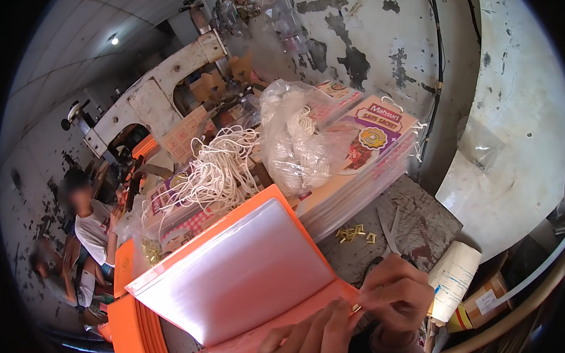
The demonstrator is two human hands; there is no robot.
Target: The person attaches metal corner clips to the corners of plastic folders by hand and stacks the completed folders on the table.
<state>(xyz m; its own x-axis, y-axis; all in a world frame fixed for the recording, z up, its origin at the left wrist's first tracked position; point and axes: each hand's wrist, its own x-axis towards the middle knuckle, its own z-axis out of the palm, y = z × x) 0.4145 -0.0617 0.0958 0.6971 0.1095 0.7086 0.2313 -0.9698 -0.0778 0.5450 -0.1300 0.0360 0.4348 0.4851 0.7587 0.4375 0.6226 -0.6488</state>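
"Where was the orange folder (232,274)?"
"Open, toward the tabletop's (425,214) near edge."
"What held it?"
"The right hand (398,291) pinched its edge beside a brass fastener (355,308); the left hand (308,336) lay against it, but I couldn't tell its grip."

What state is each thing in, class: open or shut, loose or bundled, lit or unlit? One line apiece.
Orange folder, open
Scissors, blades apart
White cords, loose, tangled
Plastic bag, filled with bundled white cord
Mahsuri packs, stacked
Gold-coloured pieces, loose, scattered
Ceiling lamp, lit
Left hand, fingers laid on the folder
Right hand, curled at the folder's edge, exact grip hidden
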